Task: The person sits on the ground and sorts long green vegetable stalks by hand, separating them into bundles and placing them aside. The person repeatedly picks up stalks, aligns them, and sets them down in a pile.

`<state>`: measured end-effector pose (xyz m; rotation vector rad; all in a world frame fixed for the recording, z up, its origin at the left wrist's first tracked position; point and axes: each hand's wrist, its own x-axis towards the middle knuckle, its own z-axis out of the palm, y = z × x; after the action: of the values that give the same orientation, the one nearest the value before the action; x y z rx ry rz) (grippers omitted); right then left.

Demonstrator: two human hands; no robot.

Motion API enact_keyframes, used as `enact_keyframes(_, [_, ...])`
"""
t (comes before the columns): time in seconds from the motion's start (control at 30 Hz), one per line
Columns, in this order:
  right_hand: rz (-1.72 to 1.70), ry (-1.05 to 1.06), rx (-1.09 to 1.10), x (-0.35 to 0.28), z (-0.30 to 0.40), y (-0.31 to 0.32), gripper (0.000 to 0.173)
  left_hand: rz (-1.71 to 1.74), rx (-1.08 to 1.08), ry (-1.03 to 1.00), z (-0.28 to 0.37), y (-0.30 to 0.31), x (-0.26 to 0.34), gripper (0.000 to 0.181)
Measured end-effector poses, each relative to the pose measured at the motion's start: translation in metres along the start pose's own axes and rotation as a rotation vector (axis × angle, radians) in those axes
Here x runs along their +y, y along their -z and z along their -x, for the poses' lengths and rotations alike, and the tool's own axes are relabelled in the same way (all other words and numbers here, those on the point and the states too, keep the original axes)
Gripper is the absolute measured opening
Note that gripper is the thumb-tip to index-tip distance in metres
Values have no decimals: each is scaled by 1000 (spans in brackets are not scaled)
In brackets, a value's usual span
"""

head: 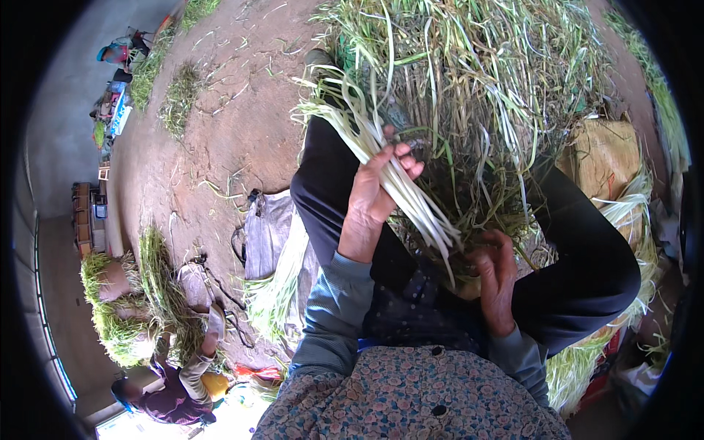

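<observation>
My left hand (379, 184) is closed around a bunch of long white stalks with pale green leaves (404, 190), perhaps chives. The white ends slant down to the right, and the leafy tips fan out towards the upper left. Near those white ends is my right hand (493, 269), its fingers curled; whether it pinches anything is too unclear to tell. Between and beyond my knees lies a large heap of green and dried, straw-like stalks (467, 82). Dark debris and loose leaves from it hang close to both hands.
Left of my knee, more pale stalks (280, 300) lie on a grey cloth (269, 234). A wooden block (605, 159) stands by my right knee, with stalks beside it. A co-worker (173, 385) sits at lower left near bundled greens (159, 269); another person (124, 52) is farther off.
</observation>
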<state>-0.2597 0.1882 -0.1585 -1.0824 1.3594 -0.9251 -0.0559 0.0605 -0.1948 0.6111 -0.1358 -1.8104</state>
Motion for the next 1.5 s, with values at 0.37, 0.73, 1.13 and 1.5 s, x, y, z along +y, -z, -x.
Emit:
enact_keyframes(0.37, [390, 70, -135, 4, -11, 11, 14, -319, -19, 43, 21, -3, -8, 57])
enact_keyframes(0.73, [24, 110, -65, -23, -85, -16, 28, -247, 11, 153, 57, -7, -21, 39])
enact_keyframes(1.13, [-489, 19, 227, -12, -187, -40, 17, -250, 38, 205, 68, -10, -16, 37])
enact_keyframes(1.5, [-150, 224, -232, -13, -148, -60, 32, -85, -123, 213, 70, -13, 2, 24])
